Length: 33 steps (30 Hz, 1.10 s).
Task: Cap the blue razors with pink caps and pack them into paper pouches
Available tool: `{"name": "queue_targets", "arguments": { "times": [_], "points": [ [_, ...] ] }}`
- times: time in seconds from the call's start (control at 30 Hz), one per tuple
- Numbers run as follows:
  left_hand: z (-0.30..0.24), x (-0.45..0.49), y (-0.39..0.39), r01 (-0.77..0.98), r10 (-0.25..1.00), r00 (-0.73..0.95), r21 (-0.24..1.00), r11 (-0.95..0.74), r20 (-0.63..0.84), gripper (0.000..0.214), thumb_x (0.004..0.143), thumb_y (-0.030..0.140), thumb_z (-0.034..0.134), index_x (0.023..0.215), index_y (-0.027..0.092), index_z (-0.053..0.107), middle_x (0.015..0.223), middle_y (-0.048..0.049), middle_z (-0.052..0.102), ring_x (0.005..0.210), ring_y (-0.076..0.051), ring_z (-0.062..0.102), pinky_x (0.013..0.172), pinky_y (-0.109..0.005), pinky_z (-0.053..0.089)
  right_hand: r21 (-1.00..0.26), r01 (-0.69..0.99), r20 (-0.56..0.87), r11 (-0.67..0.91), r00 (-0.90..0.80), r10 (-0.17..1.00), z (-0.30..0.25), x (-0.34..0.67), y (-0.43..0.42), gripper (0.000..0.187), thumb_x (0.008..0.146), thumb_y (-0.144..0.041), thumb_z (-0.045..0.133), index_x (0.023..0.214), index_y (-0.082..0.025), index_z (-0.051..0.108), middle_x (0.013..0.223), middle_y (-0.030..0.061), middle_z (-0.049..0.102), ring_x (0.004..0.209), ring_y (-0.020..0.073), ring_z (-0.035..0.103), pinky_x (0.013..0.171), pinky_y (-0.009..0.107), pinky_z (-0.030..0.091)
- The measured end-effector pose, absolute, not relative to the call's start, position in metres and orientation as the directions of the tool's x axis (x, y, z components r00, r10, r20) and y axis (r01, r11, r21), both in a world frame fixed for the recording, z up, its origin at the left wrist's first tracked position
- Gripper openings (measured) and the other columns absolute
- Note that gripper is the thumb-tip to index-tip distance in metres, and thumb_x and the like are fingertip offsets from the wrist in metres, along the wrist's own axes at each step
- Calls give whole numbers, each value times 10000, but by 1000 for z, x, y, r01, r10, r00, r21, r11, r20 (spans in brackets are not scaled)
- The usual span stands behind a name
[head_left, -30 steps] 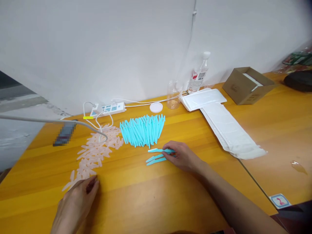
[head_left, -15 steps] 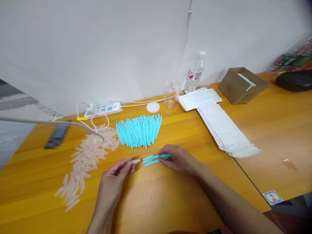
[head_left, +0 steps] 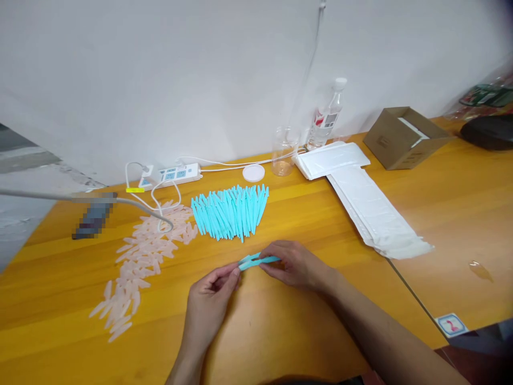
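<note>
Best held by the handle

In the head view, holding razors [head_left: 250, 263] over the bench [head_left: 280, 331], with the right hand [head_left: 295, 266] clamped on the handles and the left hand [head_left: 211, 294] pinched on the tips. Too covered there to make out more. Likely light and stiff, perhaps slippery like smooth plastic; spare the thin tip, possibly fragile.

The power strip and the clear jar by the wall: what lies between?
In the head view, a round white disc lies between the power strip and clear jar, with white cables running behind the disc.
</note>
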<state>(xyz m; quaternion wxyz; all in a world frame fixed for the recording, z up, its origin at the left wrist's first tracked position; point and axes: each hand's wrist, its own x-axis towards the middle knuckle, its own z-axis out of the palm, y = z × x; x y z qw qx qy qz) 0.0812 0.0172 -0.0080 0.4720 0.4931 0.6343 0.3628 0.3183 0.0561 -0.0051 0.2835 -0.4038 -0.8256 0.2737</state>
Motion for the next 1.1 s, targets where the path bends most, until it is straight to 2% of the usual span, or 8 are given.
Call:
{"name": "queue_targets", "arguments": {
  "times": [0.07,0.23,0.4,0.6,0.73,0.87,0.97,1.1],
  "points": [
    [-10,83,13,398,992,19,911,108,-126,273,840,409,700,984,195,790,882,-71,776,758,-187,702,676,-269,558,-614,536,249,580,-565,786,-4,318,54,151,949,-260,583,1039,-190,682,874,60,730,769,172,646,690,275,474],
    [-15,79,6,616,970,189,751,-238,152,173,901,275,629,993,245,772,964,-68,759,901,-212,688,811,-319,545,-453,553,294,699,-648,703,-5,312,53,209,934,-205,604,747,-189,695,799,62,670,760,176,571,700,296,439],
    [-17,78,3,745,944,211,583,-324,255,197,914,267,613,1058,236,744,977,-84,706,908,-220,653,814,-344,521,-414,603,332,682,-598,730,-8,312,55,162,924,-262,634,809,-183,716,843,71,631,763,181,517,699,312,418],
    [-19,82,6,761,929,211,545,-352,304,192,901,301,637,1062,241,723,971,-80,681,916,-217,648,817,-346,518,-441,621,328,648,-561,760,-9,316,55,151,874,-332,702,933,-195,724,869,81,635,792,199,535,722,323,429],
    [-14,76,7,736,943,156,602,-309,293,187,909,315,635,1059,232,710,995,-82,680,942,-210,646,842,-333,511,-575,681,304,453,-336,891,-7,311,71,192,919,-355,637,851,-187,701,821,65,650,740,169,577,685,283,427],
    [-3,42,4,765,963,33,614,-197,267,175,919,344,609,1005,226,706,971,-58,687,883,-193,634,796,-297,497,-590,802,105,93,-39,994,3,297,112,248,909,-416,617,818,-193,677,788,49,694,731,178,619,682,277,412],
    [5,-1,1,846,959,-130,533,-26,252,236,906,420,590,945,217,705,903,-40,684,801,-193,611,742,-295,479,-570,820,-10,-49,53,999,7,285,140,324,889,-499,602,885,-185,684,845,89,732,812,230,658,697,295,420],
    [13,-58,-10,873,912,-387,371,316,135,369,866,551,537,932,227,699,883,-40,685,748,-211,620,688,-314,475,-564,818,-72,-116,91,993,2,277,157,256,848,-419,628,809,-174,691,876,150,746,867,271,678,710,306,428]
  ]
}}
